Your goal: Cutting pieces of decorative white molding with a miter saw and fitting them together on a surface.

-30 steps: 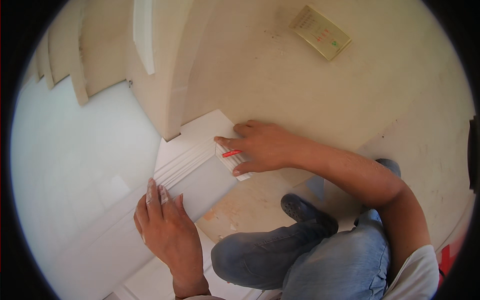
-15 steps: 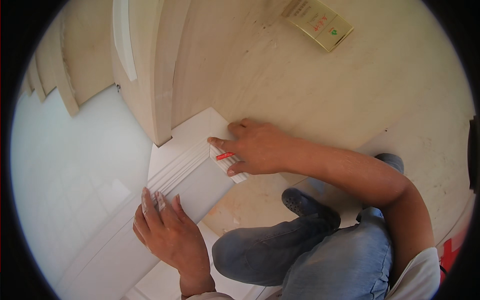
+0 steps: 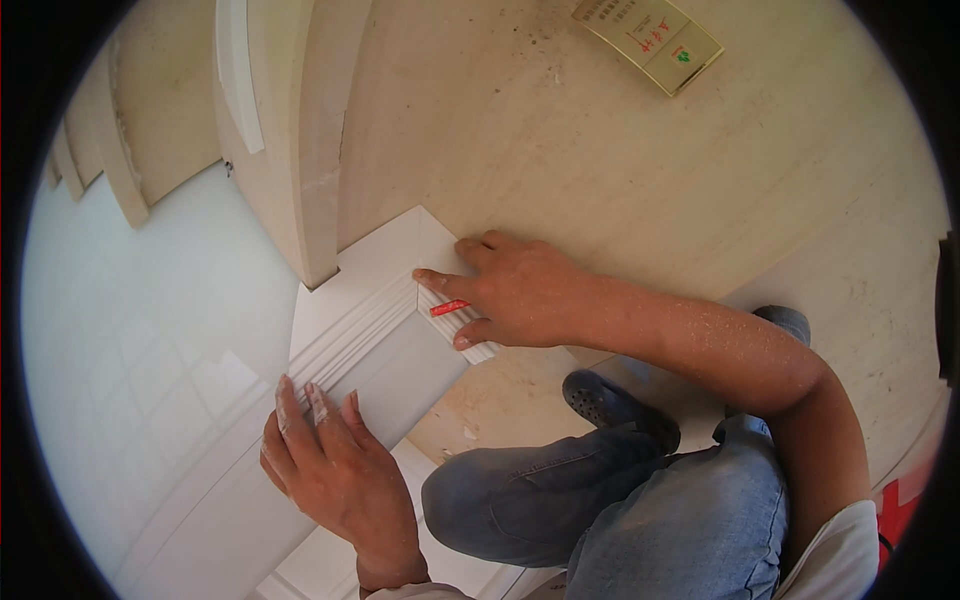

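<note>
A white moulded trim piece (image 3: 345, 340) with stepped ridges lies across the lower left, its mitred corner meeting a short ridged piece (image 3: 476, 347). My left hand (image 3: 335, 465) rests on the long piece, fingers stretched and apart, white dust on the fingertips. At the corner, my right hand (image 3: 525, 295) lies over the short piece, index fingertip at the mitre joint and thumb on the ridges. A slim red pencil-like stick (image 3: 449, 308) pokes out between that thumb and index finger; its other end is hidden under the hand.
A curved beige wooden upright (image 3: 318, 230) stands against the corner, with stepped panels (image 3: 165, 120) at upper left. A gold box (image 3: 655, 45) lies on the beige surface above. My knees (image 3: 540, 500) and a dark clog (image 3: 610, 405) are close below. Something red (image 3: 900, 505) shows at far right.
The view has shifted slightly, moving the upright a little left and the gold box a little right. Both hands keep nearly the same place on the trim.
</note>
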The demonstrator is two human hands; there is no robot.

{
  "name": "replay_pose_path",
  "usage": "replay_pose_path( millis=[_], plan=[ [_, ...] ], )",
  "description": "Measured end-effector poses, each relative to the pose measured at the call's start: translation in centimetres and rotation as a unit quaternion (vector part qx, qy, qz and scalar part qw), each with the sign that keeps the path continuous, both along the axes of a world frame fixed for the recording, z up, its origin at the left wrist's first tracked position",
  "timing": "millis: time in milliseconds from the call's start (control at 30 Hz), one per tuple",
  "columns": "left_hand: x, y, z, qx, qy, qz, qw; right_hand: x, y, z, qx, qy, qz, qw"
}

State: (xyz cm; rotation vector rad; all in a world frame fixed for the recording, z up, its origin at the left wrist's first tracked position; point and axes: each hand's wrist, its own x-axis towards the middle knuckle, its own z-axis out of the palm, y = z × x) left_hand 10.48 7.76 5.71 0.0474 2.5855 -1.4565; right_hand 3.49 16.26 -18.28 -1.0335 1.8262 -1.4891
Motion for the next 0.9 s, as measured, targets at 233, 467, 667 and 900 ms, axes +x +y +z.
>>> replay_pose_path(
  millis=[233, 467, 667, 900],
  plan=[
    [-0.5, 0.3, 0.4, 0.007, -0.004, -0.004, 1.000, 0.0, -0.1, -0.1, -0.007, -0.005, 0.003, 1.000],
    [-1.3, 0.3, 1.5, 0.030, -0.003, 0.026, 0.999, 0.1, 0.0, -0.4, -0.023, 0.002, -0.017, 1.000],
    [-2.8, 0.5, 2.3, 0.079, 0.014, 0.081, 0.993, -0.2, 0.3, -0.2, -0.028, -0.007, -0.003, 1.000],
    [-3.7, -0.2, 2.1, 0.085, 0.028, 0.121, 0.989, 0.2, 0.0, -0.3, -0.024, -0.001, -0.021, 0.999]
  ],
)
